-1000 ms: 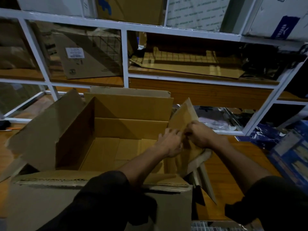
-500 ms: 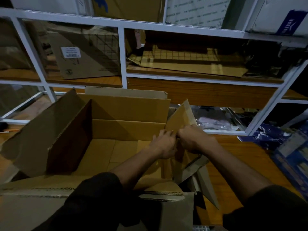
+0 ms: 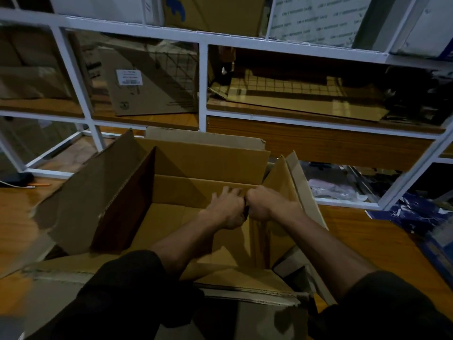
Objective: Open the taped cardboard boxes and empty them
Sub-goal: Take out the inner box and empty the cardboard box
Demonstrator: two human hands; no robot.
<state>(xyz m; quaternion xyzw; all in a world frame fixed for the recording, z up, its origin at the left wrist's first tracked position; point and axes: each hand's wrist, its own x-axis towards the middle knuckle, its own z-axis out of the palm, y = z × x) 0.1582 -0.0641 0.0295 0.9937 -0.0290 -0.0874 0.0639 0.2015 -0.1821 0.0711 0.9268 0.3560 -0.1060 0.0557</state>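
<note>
A large brown cardboard box (image 3: 137, 207) stands open right in front of me, its flaps spread outward and its inside bare down to the bottom panels. Both my hands meet at the top edge of its right wall. My left hand (image 3: 226, 209) curls over that edge from inside the box. My right hand (image 3: 266, 203) grips the right flap (image 3: 282, 177) from the outside, knuckles against the left hand. What lies between the two hands is hidden.
A white metal shelf frame (image 3: 203, 84) rises behind the box, holding flat cardboard sheets and a labelled carton (image 3: 147, 84). Blue packages (image 3: 421, 217) lie on the wooden surface at the right. Plastic-wrapped items (image 3: 331, 190) sit low behind the right flap.
My hands stayed together on the right wall while my view shifted slightly; the right flap now stands a little more upright and closer to the box.
</note>
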